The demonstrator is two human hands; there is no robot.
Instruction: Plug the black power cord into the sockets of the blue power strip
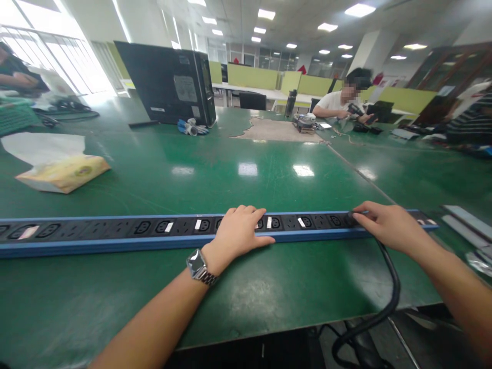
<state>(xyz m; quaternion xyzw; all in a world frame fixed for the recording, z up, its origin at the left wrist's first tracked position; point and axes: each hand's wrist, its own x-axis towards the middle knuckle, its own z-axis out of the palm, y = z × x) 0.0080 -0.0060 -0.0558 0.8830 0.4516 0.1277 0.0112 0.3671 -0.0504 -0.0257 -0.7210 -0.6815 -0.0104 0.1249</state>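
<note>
Where a glossy green table [246, 174] fills an open office lit by ceiling panels, one long blue-edged strip [115, 233] of black sockets is laid crosswise near the front edge. The left hand [240, 233] is pressed flat on its middle, fingers together. The right hand [388, 225] is closed on one black plug [351, 219] at the strip's right end; one cable [390, 287] is draped off the table. One tissue pack [63, 173] and one computer case [169, 82] are noted behind.

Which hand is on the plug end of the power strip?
The right hand: its fingertips rest on the black plug where the cable leaves the power strip. The left hand, with the wristwatch, lies flat mid-strip.
</note>
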